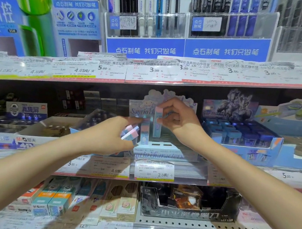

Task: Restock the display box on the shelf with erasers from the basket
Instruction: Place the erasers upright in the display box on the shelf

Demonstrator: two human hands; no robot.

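Note:
The pale blue display box [163, 150] with a cartoon header card stands on the middle shelf, straight ahead. My right hand [178, 119] pinches one upright pink-and-blue eraser [157, 122] over the box's slots. Another eraser [144, 132] stands upright in the box just left of it. My left hand [107, 136] grips a small bundle of pink-and-blue erasers [131, 132] at the box's left front. The basket is out of view.
A blue box of dark erasers [245, 140] stands right of the display box; a white open box [53, 125] sits to its left. Price tags [154, 170] line the shelf edge. Pen racks fill the shelf above, more stationery boxes [189, 204] the shelf below.

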